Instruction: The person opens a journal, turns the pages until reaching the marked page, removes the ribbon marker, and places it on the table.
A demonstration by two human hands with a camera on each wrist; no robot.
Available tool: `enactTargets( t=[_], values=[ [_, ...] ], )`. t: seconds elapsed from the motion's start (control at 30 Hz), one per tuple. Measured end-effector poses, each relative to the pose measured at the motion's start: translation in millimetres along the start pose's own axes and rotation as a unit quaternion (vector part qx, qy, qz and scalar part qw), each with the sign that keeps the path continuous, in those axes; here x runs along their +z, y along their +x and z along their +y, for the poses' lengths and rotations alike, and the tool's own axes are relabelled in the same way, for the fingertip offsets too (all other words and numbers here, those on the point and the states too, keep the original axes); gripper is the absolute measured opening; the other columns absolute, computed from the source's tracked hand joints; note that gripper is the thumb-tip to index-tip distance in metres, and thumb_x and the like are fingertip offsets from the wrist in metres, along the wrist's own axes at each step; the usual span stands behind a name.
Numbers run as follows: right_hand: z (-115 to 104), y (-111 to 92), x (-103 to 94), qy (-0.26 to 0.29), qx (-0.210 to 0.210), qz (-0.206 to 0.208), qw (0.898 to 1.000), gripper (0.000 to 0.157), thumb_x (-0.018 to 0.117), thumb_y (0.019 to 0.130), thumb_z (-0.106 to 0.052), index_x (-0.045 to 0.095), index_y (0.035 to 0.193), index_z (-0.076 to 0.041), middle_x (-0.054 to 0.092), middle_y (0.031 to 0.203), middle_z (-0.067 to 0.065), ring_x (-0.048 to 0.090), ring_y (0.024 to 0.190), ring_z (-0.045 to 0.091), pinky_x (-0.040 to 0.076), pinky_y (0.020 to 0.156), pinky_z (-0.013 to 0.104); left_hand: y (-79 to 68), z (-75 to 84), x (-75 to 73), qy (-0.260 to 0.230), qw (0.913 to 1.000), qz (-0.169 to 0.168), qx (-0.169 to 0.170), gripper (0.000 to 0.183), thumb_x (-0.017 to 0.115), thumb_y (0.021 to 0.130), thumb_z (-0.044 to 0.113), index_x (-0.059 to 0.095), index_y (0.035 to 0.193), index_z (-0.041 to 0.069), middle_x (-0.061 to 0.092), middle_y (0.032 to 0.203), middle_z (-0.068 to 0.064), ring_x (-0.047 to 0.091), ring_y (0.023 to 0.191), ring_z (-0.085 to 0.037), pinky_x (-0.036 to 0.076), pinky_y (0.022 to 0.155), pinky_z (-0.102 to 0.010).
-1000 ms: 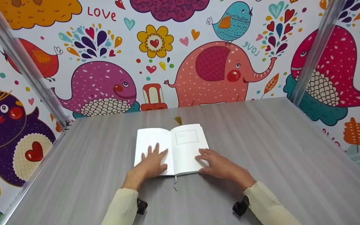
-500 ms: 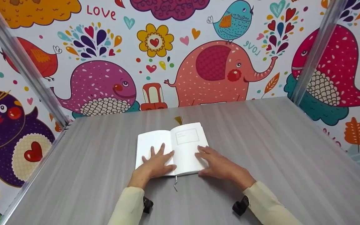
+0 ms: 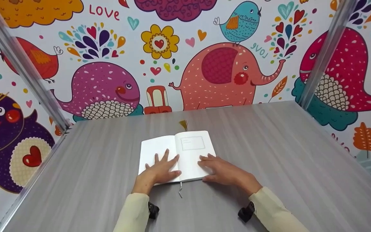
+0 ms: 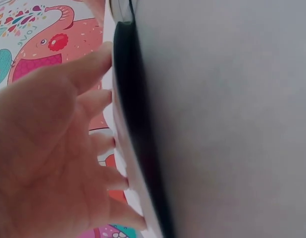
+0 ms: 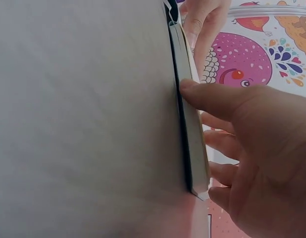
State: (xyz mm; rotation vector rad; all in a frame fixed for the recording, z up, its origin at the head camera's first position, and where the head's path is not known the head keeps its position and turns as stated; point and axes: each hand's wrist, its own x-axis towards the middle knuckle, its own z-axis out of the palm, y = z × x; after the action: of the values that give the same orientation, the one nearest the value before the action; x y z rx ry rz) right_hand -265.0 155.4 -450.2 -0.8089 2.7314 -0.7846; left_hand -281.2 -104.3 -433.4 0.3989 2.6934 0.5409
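Observation:
An open notebook (image 3: 193, 164) lies on the table with white pages up; its right page bears a thin printed rectangle. My left hand (image 3: 159, 170) rests on the left page with fingers spread, its thumb near the middle fold. At the right page, my right hand (image 3: 225, 170) lays its fingertips on the paper near the outer edge. The right thumb (image 5: 207, 94) touches the near edge of the page block in the right wrist view. A ribbon marker (image 3: 180, 190) hangs out at the near side, and a gold tassel (image 3: 183, 124) sticks out at the far side.
A grey wood-grain table (image 3: 285, 154) extends around the notebook. Behind it stands a white wall with cartoon animals (image 3: 221, 77). Metal posts (image 3: 27, 67) rise at the back corners. Dark wrist cameras (image 3: 246, 212) sit below both hands.
My left hand has slid right toward the middle fold, and the left page's far edge now sits lower. My right hand has shifted slightly left on the right page.

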Motion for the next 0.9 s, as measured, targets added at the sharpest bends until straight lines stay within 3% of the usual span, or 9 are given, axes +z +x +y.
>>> enactTargets(
  t=[0.37,0.67,0.9],
  values=[
    [-2.4,1.4,-5.7,-0.056,-0.011,-0.008,0.998,0.056,0.077,0.088,-0.024,0.06,0.138,-0.006,0.051,0.151,0.014,0.042,0.146,0.037,0.037,0.116,0.054,1.0,-2.6,3.0,-0.016,0.9999,0.002,-0.002,0.065,0.056,0.1,0.046,0.034,0.157,0.026,0.006,0.17,-0.014,-0.001,0.153,-0.052,0.003,0.111,-0.082],
    [-2.9,-1.1,-14.6,-0.055,-0.052,0.001,0.997,0.038,0.073,0.09,-0.018,0.069,0.127,-0.007,0.059,0.142,0.018,0.053,0.137,0.036,0.046,0.108,0.053,1.4,-3.6,2.1,-0.012,0.9999,0.004,-0.004,0.065,0.055,0.1,0.046,0.034,0.157,0.026,0.007,0.17,-0.014,-0.001,0.153,-0.052,0.003,0.111,-0.082],
    [2.6,-1.3,-12.7,-0.044,-0.044,-0.011,0.998,0.041,0.074,0.09,-0.017,0.068,0.13,-0.007,0.057,0.145,0.017,0.05,0.139,0.035,0.045,0.11,0.051,1.4,-2.7,3.5,-0.01,0.9999,0.0,-0.005,0.064,0.055,0.1,0.046,0.033,0.157,0.027,0.006,0.17,-0.013,-0.001,0.154,-0.051,0.003,0.112,-0.081]
  ],
)
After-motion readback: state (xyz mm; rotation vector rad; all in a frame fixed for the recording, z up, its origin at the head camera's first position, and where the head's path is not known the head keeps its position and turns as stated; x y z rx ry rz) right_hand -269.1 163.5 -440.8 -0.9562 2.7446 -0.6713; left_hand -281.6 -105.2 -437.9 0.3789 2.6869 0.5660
